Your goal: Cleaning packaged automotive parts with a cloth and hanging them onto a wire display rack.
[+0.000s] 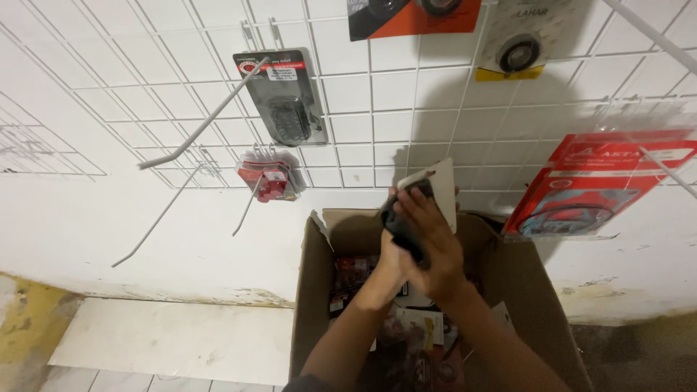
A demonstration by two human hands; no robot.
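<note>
Pack [428, 190], a carded item with a white backing and a dark object on its front, is being held up above the open box [508, 279], in front of the lower edge of the wire grid [377, 101]. Both hands are closing on it. The right hand [432, 250] is wrapping over the dark front part, fingers [410, 207] curling across it and the back of the hand facing the camera. The left hand [392, 258] is lying mostly behind the right; it is gripping the pack from the lower left side, though its fingers are largely hidden. Both forearms are rising out of the bottom of the frame, crossing over the box.

Box status: brown cardboard, flaps standing open, sitting against the white wall. More packs [414, 334] with red and dark printing are lying loose inside, beneath the hands.

Grid status: white wire, mounted on the wall. A dark blister pack [284, 98] is hanging left of centre, with a small red pack [270, 180] hanging just below it. Several bare hooks [207, 123] are projecting from the grid to the left. Red carded packs [599, 185] are hanging on the right, near the box's right edge. Two further packs are showing partly at the top edge, one orange and dark, one white with a yellow strip.

A pale slab [174, 337] is lying on the floor left of the box.
</note>
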